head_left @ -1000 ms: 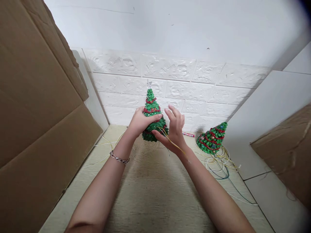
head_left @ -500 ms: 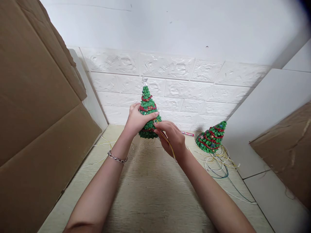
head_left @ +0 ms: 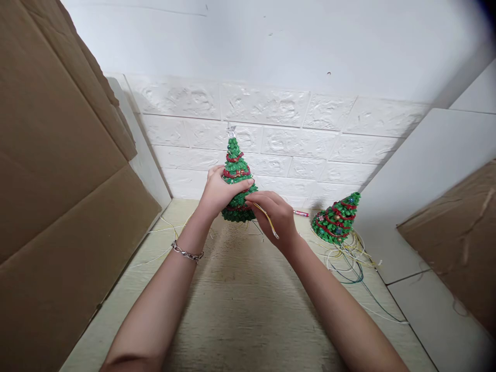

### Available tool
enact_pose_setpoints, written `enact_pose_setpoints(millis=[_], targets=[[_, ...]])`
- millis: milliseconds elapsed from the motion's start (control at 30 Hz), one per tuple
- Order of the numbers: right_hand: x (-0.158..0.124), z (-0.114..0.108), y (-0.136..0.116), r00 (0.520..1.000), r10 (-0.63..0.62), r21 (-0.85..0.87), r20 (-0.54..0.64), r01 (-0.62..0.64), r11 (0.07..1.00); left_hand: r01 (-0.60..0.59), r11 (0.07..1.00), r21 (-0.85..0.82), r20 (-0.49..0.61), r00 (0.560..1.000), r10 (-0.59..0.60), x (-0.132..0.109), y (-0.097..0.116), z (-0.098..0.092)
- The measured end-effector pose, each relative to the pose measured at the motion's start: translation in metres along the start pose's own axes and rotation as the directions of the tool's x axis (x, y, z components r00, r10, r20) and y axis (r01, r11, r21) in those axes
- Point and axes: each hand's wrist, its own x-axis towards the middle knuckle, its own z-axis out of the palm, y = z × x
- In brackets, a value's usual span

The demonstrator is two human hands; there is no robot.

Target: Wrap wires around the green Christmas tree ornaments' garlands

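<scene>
A small green Christmas tree (head_left: 237, 166) with red garland and a clear star on top stands upright near the back wall. My left hand (head_left: 220, 192) wraps its left side, the thumb lying across the front. Against the tree's lower right, my right hand (head_left: 273, 214) pinches a yellow and white wire (head_left: 267, 217), whose loose end hangs over the hand. The other end, at the fingertips by the branches, is hidden.
A second decorated tree (head_left: 337, 219) leans at the right with tangled wires (head_left: 354, 256) beneath it. A red pen (head_left: 300, 213) lies by the wall. Cardboard (head_left: 58, 196) flanks the left, more cardboard (head_left: 457, 232) the right. Thin wires (head_left: 166, 227) lie at the left.
The small loop of wire at my right fingertips is no longer visible. The wire's loose end now sits higher. My left hand still holds the tree in the same place.
</scene>
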Motion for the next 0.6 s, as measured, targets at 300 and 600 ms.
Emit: enact_pose_setpoints(millis=[300,600], targets=[[-0.002,0.000,-0.004,0.997,-0.071,-0.026,-0.043,0.070,0.997,-0.004,1.000,0.005,-0.002,1.000,0.004,0.000,0.000,-0.002],[0.002,0.001,-0.004,0.972,0.182,-0.160,0.149,-0.158,0.974,-0.027,0.996,0.082,-0.034,0.999,0.030,-0.002,0.002,0.001]])
